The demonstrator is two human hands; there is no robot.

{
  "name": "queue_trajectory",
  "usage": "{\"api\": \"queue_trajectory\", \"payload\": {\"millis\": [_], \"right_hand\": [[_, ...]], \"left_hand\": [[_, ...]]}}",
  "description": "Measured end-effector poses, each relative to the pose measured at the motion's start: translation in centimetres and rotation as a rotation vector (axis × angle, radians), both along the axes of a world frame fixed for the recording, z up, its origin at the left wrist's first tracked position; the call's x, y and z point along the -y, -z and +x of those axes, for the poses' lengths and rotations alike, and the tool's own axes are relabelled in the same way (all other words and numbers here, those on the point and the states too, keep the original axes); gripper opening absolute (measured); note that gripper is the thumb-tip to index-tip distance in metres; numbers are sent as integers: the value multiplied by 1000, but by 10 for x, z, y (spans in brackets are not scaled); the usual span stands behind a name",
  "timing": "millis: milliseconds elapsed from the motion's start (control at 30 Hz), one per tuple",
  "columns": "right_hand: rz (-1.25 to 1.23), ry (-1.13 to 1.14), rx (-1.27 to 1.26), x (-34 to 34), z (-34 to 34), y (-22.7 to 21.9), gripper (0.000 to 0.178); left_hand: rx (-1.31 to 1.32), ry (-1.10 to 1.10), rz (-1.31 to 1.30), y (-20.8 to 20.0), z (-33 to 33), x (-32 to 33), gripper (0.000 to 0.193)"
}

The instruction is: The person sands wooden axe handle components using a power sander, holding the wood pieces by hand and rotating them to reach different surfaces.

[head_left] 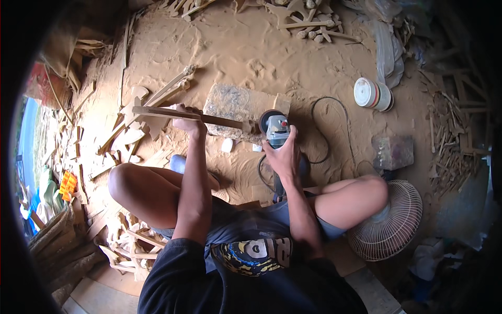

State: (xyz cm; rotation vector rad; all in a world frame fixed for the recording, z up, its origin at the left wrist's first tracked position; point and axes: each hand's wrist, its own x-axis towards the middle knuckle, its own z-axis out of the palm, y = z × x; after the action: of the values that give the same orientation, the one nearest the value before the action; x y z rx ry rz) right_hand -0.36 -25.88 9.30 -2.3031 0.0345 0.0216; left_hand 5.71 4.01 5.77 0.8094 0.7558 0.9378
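Observation:
My left hand [188, 121] is closed round a long wooden stick [222, 121]. The stick lies crosswise, its far left end past my fist and its carved right end up against the disc. In my right hand [282, 154] is an angle grinder [277, 128], fingers wrapped round its body. A dark round sanding disc [265, 120] sits at the grinder's head, at the stick's carved end; whether they touch I cannot tell. Below both is a worn, pale-spattered block [225, 97]. Two small white pieces [227, 145] rest near its front edge.
Sawdust covers the ground. Carved wooden pieces [141, 118] lie at left, with more [306, 23] at the far side. A black cord [329, 149] loops right of the grinder. A white bucket [366, 93], a square block [393, 152] and a round wire-caged fan [389, 225] stand at right.

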Motion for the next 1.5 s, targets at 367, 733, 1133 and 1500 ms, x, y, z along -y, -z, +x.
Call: {"api": "queue_trajectory", "payload": {"millis": [367, 733, 1133, 1500], "right_hand": [[202, -27, -212, -5, -3, -7, 98], [97, -47, -81, -8, -1, 25, 102], [-147, -74, -189, -10, -2, -2, 99], [-36, -111, -98, -8, -3, -9, 98]], "left_hand": [[-102, -294, 26, 26, -1, -18, 39], [-192, -207, 69, 8, 3, -1, 46], [-260, -187, 305, 25, 11, 5, 60], [-258, -196, 562, 35, 5, -2, 45]]}}
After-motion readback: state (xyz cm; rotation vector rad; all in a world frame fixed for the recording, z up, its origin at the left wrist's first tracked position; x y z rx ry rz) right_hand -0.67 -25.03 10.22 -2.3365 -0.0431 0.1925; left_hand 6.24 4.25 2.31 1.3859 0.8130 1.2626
